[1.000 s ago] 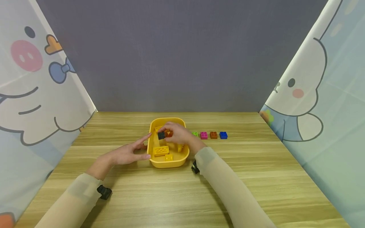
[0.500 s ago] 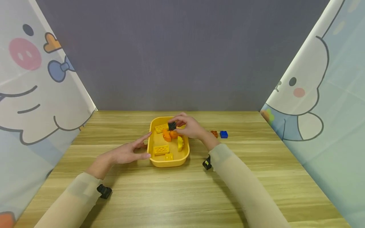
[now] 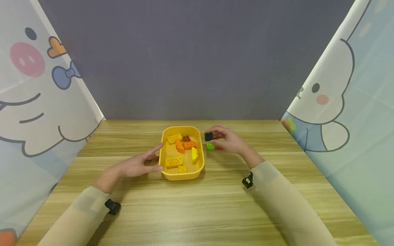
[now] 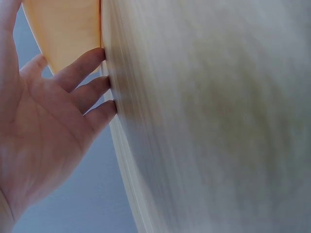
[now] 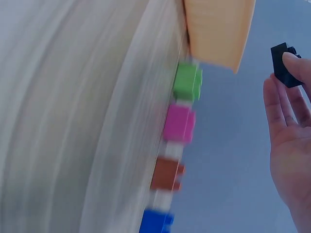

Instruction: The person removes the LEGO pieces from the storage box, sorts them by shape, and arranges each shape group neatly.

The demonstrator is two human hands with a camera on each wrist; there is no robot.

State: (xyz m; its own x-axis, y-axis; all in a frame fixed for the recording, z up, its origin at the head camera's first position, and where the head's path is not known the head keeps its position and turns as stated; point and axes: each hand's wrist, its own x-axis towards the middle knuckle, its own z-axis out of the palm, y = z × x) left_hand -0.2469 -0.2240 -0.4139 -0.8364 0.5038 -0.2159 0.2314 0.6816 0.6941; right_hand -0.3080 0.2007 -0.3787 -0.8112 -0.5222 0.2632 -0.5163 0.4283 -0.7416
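Observation:
My right hand (image 3: 229, 140) pinches a small black toy brick (image 3: 208, 136) between thumb and fingers, just off the right side of a yellow bin (image 3: 181, 177). In the right wrist view the black brick is held up, well clear of the table. Below it on the tabletop sit a green brick (image 3: 210, 146) and a pink brick (image 3: 219, 148), the pink one partly covered by the hand. My left hand (image 3: 136, 166) stays at the bin's left side with fingers and thumb spread, fingertips at its wall; its lower fingers touch the table in the left wrist view.
Inside the bin lie yellow bricks (image 3: 174, 162), orange pieces (image 3: 189, 145), a dark brown brick (image 3: 186, 138) and a yellow curved piece (image 3: 194, 155). A brown brick (image 5: 165, 174) and a blue brick (image 5: 155, 222) continue the row, hidden by my hand in the head view.
My right hand has lifted the black brick out of the bin and carried it right, past the rim to above the row. The left hand and bin have stayed put.

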